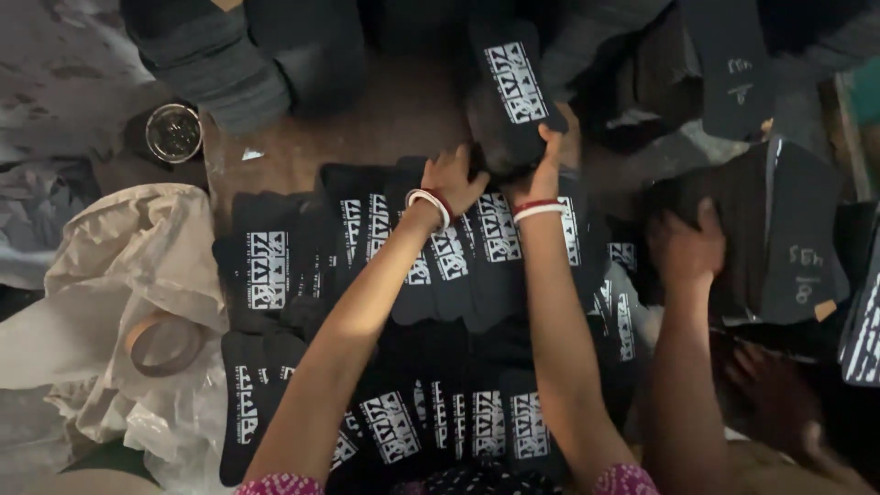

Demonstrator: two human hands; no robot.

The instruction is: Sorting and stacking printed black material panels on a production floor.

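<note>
Black sock bundle [509, 96], with a white printed label band, held up above the far edge of the spread of like items, gripped between both of the person's hands.

Near items: pink patterned sleeves [623, 479] at the bottom edge of the view; two bare forearms rising from them toward the middle.

Laid socks [367, 302]: black pairs with white printed bands, overlapping in rows on the floor, one row close to the person, a second row beyond it, under the forearms.

Left hand [454, 179]: white and red bangles at the wrist, fingers closed on the lower left side of the lifted bundle.

Right hand [553, 160]: matching bangles, fingers curled up the right side of the same bundle, thumb side pressed to it.

Left side of the floor: crumpled pale plastic sheet [137, 275] with a roll of brown tape [165, 344] lying on it; farther off, a small round tin [173, 133] on the bare brown floor.

Right side: another person's hand [687, 247], pressed flat on a dark heap of socks; whether it grips anything cannot be told. Beside it, dark card pieces [802, 238] bearing chalk marks.

Far edge: stacked grey-black fabric rolls [220, 69].
</note>
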